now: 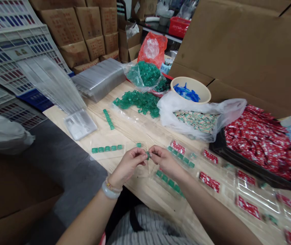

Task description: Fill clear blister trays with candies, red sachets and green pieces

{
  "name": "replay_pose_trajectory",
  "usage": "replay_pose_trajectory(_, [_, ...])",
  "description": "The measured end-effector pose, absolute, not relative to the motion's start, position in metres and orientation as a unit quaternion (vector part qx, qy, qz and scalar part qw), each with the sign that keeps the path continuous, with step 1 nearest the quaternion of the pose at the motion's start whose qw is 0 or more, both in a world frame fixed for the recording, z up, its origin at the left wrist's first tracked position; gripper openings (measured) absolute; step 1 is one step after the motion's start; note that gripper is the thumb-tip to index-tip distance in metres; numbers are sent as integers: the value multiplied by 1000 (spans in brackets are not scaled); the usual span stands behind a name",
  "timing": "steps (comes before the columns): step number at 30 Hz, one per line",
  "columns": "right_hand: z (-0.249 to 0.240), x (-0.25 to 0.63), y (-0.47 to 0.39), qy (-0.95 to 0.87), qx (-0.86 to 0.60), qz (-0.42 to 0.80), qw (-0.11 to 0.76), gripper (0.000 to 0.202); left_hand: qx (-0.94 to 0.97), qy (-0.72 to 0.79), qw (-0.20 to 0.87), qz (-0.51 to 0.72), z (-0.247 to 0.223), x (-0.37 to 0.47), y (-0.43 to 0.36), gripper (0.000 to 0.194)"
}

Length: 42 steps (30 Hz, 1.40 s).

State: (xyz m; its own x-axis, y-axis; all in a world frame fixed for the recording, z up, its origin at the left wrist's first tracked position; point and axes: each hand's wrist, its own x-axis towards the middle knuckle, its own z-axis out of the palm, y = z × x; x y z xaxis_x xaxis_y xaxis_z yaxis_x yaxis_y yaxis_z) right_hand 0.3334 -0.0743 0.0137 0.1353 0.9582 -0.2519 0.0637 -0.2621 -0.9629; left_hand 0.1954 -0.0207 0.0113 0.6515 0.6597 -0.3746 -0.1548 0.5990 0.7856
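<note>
My left hand (132, 164) and my right hand (165, 161) meet over the near part of the table, both pinching one small green piece (148, 155) between their fingertips. Just beyond them a single green piece (138, 145) lies on clear plastic. To the left, a row of green pieces (107, 148) sits on a clear tray, and another short row (108, 119) lies farther back. Beside my right hand are clear trays holding green pieces (171, 183) and red packets (178, 147).
Loose green pieces (140, 102) are heaped at the back, near a cream bowl (204, 91) of blue items. A bag of small packets (198, 121) and a black box of red packets (260, 141) stand right. Stacked clear trays (101, 80) are at back left.
</note>
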Motion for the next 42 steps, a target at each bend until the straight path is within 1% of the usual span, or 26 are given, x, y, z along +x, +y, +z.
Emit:
replay_pose_trajectory(2, [13,333,-75,-385,-612,533,439,17,348,352,833,248,8,195,-21,25])
replay_pose_trajectory(5, [11,335,-78,-364,-624,546,424,18,285,341,868,224,3,193,-23,27])
replay_pose_trajectory(7, [10,337,-80,-388,-654,503,412,24,255,324,886,212,1,192,-24,27])
replay_pose_trajectory(9, [12,338,-84,-436,-686,418,407,30,249,328,885,219,0,191,-25,28])
replay_pose_trajectory(11, [15,337,-87,-505,-677,351,403,23,260,336,876,227,-1,190,-26,28])
replay_pose_trajectory(12, [17,337,-88,-545,-657,339,396,18,268,336,874,229,-2,190,-25,27])
replay_pose_trajectory(15, [21,334,-87,-631,-597,336,365,22,258,325,886,206,-4,187,-23,22])
replay_pose_trajectory(17, [23,333,-84,-657,-593,313,345,19,219,325,904,171,-4,184,-20,17])
replay_pose_trajectory(21, [23,334,-80,-696,-604,224,317,20,152,314,931,102,-1,179,-16,10])
replay_pose_trajectory(25, [20,333,-81,-720,-591,187,311,22,98,278,946,134,0,181,-18,6])
replay_pose_trajectory(29, [19,330,-85,-725,-590,171,312,24,108,259,953,114,-2,181,-22,13])
replay_pose_trajectory(31, [20,329,-86,-729,-589,161,310,25,118,259,952,113,-3,181,-23,14])
replay_pose_trajectory(33, [20,327,-87,-732,-588,152,309,25,112,248,951,144,-3,182,-23,10])
replay_pose_trajectory(36, [16,326,-88,-735,-585,136,314,26,99,235,948,192,-4,184,-24,15])
replay_pose_trajectory(40, [11,324,-90,-741,-583,103,317,26,125,248,946,164,-9,183,-28,13])
replay_pose_trajectory(42, [11,324,-92,-745,-581,95,315,24,142,253,944,160,-10,182,-32,15])
